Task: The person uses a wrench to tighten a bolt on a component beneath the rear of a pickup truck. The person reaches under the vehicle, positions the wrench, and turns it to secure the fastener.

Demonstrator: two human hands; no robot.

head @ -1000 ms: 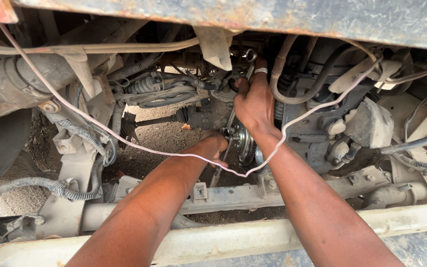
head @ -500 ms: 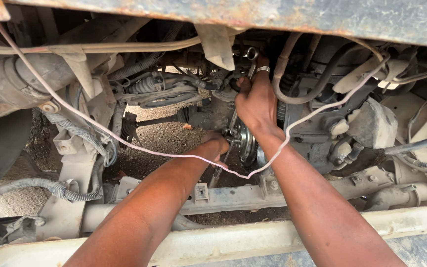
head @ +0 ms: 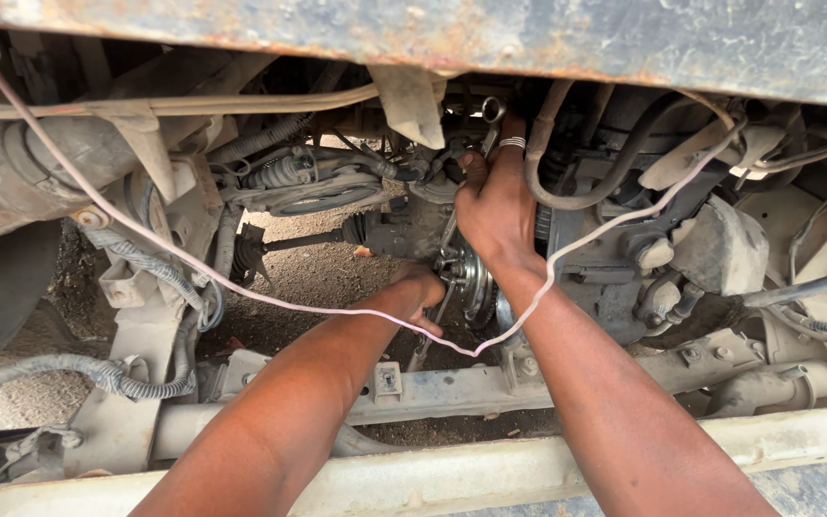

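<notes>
Little has shifted since the earlier frames: both hands have stayed on the same spot under the engine, the right hand only a touch higher.

A wrench (head: 486, 124), slim bare steel with a ring end at its top, stands nearly upright in the middle of the bay, just below the rusty front edge of the body. Its lower shaft runs down behind the right hand toward a pulley (head: 472, 278), a round, ribbed, bright metal disc seen almost edge-on. The right hand (head: 495, 206) is closed around the wrench shaft, fingers curled and a ring on one finger. The left hand (head: 421, 287) reaches in from below, fingers bent against the hub side of the pulley; whether it pinches anything there cannot be told, since the fingertips are hidden.

A thin white wire (head: 270, 302) sags across both forearms. Dusty hoses (head: 567, 196) loop to the right of the hands, a corrugated cable (head: 98, 373) lies low on the left, and a pale crossmember (head: 452, 393) runs beneath the arms.
</notes>
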